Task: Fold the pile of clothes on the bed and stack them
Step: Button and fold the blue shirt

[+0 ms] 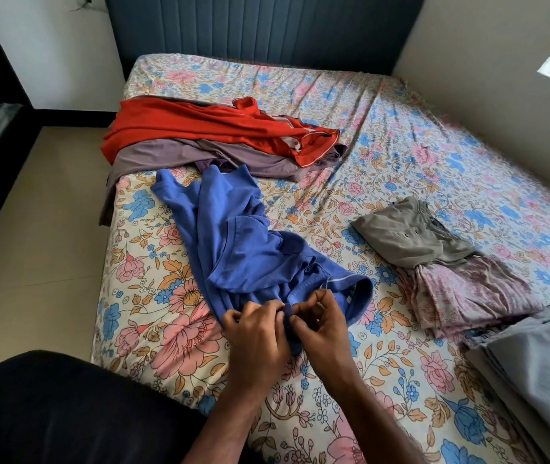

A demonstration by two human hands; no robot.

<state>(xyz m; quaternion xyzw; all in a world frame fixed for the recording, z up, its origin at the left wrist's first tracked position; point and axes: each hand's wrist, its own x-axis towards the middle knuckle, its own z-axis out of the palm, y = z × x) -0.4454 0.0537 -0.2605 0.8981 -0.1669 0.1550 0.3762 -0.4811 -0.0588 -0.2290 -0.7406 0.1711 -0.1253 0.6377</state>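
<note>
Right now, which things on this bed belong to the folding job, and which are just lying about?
Job: blue shirt, pinched by left hand and right hand; red garment; mauve garment; folded stack.
Lying about: grey sheet; headboard.

Blue shirt (233, 242): soft matt cloth. Red garment (200, 128): smooth cloth. Bedsheet (434, 155): printed cotton-like cloth.

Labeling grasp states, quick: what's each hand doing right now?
Left hand: fingers pinch the near edge of the blue shirt.
Right hand: fingers curled, pinching the same edge.
</note>
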